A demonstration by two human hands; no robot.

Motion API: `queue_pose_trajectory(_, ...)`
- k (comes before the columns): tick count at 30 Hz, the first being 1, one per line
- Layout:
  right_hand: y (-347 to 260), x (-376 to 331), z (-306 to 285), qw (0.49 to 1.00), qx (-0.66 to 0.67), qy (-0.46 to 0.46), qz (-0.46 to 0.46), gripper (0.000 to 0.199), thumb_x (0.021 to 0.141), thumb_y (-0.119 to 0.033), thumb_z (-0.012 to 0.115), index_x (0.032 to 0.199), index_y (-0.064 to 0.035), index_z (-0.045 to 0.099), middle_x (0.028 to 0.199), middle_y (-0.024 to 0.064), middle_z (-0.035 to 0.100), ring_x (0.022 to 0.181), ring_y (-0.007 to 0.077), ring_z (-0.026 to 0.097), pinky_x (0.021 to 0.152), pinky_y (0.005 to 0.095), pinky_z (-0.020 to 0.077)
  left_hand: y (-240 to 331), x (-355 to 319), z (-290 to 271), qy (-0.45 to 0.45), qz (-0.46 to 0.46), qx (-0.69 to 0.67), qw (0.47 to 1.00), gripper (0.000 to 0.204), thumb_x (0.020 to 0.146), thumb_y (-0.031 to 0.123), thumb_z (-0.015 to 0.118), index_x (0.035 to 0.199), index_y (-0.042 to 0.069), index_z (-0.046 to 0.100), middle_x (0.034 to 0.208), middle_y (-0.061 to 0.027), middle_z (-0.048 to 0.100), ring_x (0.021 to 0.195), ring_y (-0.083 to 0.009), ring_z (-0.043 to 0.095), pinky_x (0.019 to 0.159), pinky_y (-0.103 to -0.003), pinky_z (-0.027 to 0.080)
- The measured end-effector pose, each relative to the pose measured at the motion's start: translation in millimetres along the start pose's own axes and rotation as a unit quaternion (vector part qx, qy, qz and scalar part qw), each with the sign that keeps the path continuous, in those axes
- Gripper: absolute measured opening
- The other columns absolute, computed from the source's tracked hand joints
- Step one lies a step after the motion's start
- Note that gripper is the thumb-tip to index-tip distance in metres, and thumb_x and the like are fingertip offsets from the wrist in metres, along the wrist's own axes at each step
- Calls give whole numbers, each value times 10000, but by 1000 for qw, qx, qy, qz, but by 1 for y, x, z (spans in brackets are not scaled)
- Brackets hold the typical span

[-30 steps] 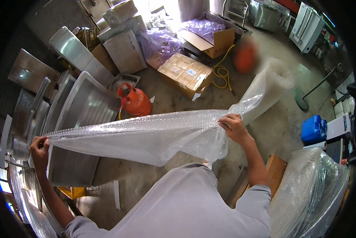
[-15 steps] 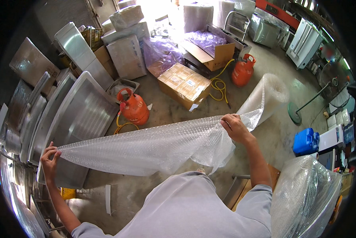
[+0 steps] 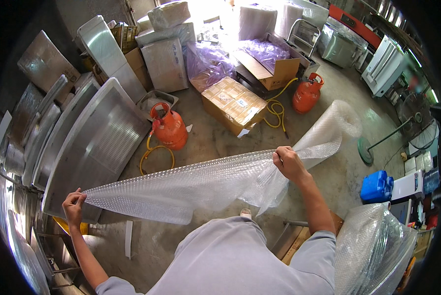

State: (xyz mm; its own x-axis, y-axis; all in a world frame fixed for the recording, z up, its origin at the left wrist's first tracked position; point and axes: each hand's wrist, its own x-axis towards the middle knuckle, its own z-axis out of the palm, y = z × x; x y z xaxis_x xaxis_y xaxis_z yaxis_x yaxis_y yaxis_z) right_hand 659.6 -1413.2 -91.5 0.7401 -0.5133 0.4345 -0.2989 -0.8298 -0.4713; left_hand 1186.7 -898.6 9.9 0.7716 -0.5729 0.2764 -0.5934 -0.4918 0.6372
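- Your left hand [image 3: 73, 209] pinches the narrow left tip of the clear bubble-wrap sheet [image 3: 176, 196]; over the last second it has come lower in view and closer to your right hand.
- Your right hand [image 3: 290, 164] grips the sheet's upper edge near the roll, bunching the film there; its place in view has barely altered.
- Between your hands, the sheet hangs above the concrete floor [image 3: 198, 147], upper edge sloping down leftward, lower edge drooping in folds. With your hands nearer each other, the held span looks shorter, yet both ends stay under control.
- Just beyond your right hand is the bubble-wrap roll [image 3: 336, 125], and the sheet appears joined to it.
- Farther off, an orange gas cylinder [image 3: 170, 130] stands beside the perforated metal panel [image 3: 102, 142], with a taped carton [image 3: 235, 105] past it.
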Motion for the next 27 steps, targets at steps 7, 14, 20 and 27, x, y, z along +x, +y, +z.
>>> queue_pose_trajectory(7, -8, 1, 12, 997, -14, 20, 79, 245, 954, -179, 648, 814, -21, 522, 695, 158, 603, 686, 382, 621, 740, 450, 510, -29, -24, 4, 51, -29, -137, 989, 54, 878, 63, 769, 889, 16, 745, 983, -97, 717, 1136, -266, 661, 961, -331, 497)
queue_pose_trajectory(14, -11, -6, 19, 977, 136, -25, 165, 158, 942, -159, 702, 993, -21, 645, 739, 139, 629, 678, 291, 627, 639, 369, 497, -93, -80, 35, 164, -92, -430, 883, 273, 916, 0, 700, 1180, 41, 642, 1066, -71, 653, 989, -147, 619, 914, -264, 508)
queue_pose_trajectory(20, -25, -9, 34, 963, 228, -1, 144, 110, 925, -120, 711, 984, -33, 680, 911, 133, 684, 845, 275, 661, 733, 353, 501, -125, -115, 50, 234, -141, -543, 794, 397, 967, 74, 652, 1353, 47, 563, 1133, -41, 625, 1029, -145, 593, 960, -290, 486)
queue_pose_trajectory(27, -65, -1, 60, 983, 174, -60, -2, 89, 927, -130, 689, 976, -56, 683, 923, 95, 665, 866, 312, 647, 796, 397, 467, -23, -64, 109, 315, -100, -171, 928, 372, 988, 150, 635, 1327, 10, 575, 1239, -74, 611, 1097, -159, 582, 989, -322, 461)
